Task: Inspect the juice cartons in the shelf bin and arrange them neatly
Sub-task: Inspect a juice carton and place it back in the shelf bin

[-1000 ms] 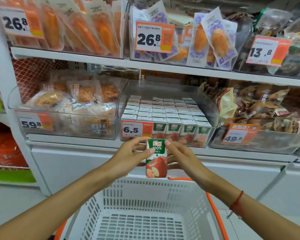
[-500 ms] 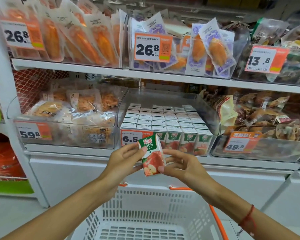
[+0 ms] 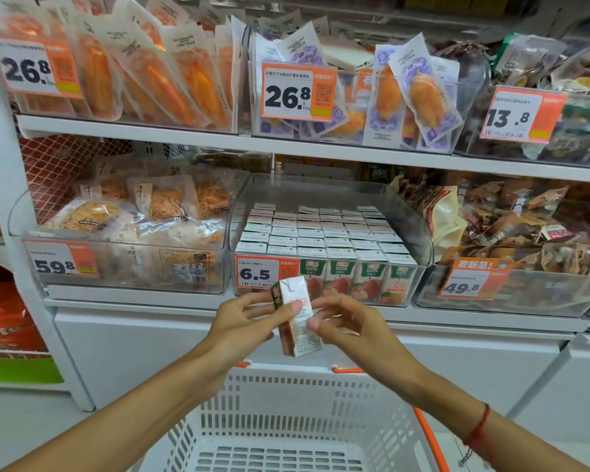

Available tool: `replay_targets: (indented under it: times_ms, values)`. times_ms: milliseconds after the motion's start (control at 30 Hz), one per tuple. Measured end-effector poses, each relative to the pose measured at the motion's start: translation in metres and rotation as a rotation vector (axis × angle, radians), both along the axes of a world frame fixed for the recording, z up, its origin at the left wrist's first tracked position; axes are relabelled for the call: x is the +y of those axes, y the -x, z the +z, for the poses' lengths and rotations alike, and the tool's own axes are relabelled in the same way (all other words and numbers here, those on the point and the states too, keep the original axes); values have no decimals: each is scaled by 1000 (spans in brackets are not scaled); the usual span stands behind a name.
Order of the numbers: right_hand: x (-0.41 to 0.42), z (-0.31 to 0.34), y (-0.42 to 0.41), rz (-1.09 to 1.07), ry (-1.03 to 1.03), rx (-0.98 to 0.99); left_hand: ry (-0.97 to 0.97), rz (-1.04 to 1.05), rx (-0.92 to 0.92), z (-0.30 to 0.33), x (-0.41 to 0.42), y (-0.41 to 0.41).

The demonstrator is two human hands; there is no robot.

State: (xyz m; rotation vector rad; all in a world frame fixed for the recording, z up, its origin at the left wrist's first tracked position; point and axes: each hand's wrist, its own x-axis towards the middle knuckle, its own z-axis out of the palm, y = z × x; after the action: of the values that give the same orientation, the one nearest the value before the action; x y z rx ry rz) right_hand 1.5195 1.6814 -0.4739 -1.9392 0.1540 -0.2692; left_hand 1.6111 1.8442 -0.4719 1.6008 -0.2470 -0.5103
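A juice carton (image 3: 296, 318) was held tilted between the left hand (image 3: 244, 323) and the right hand (image 3: 348, 327), in front of the shelf bin (image 3: 419, 233) full of cartons (image 3: 321, 229) and above the basket (image 3: 286, 396).

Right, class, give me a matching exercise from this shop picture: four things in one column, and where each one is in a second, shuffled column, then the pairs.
Things:
1. held juice carton
2. white basket
3. 6.5 price tag
4. red string bracelet

Places:
A. on the front of the clear bin of cartons
B. between the left hand and right hand
C. on the right wrist
D. below both forearms

Pairs: 1-B, 2-D, 3-A, 4-C
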Motion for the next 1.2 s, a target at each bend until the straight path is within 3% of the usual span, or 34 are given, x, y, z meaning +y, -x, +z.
replay_targets:
  times_ms: [133, 267, 400, 500, 633, 833, 933, 1033, 1100, 1200]
  values:
    - [-11, 7, 1, 132, -200, 160, -3, -109, -67, 8, 2, -2]
    - [-12, 13, 6, 268, -208, 182, -22, -261, -116, 11, 3, -1]
    - [-4, 10, 4, 27, -32, 94, 1, -222, -142, 10, 4, 2]
    - [3, 9, 2, -201, 212, -53, 40, -138, -138, 7, -3, 9]
    - [10, 2, 3, -203, 365, -107, 56, -47, -125, 3, -5, 11]
    - [-7, 14, 0, -10, -20, 74, 33, -226, -62, 6, 7, -3]
    - [-10, 14, 2, 124, -70, 213, 22, -201, -29, 8, 4, -4]
    - [-9, 15, 1, 44, -78, 186, -21, -186, 23, 7, 3, -3]
    - [-7, 13, 0, -93, 54, 126, -61, -177, 64, 6, 4, -1]
    - [0, 8, 2, -216, 415, 25, -75, -209, 99, 6, 4, 5]
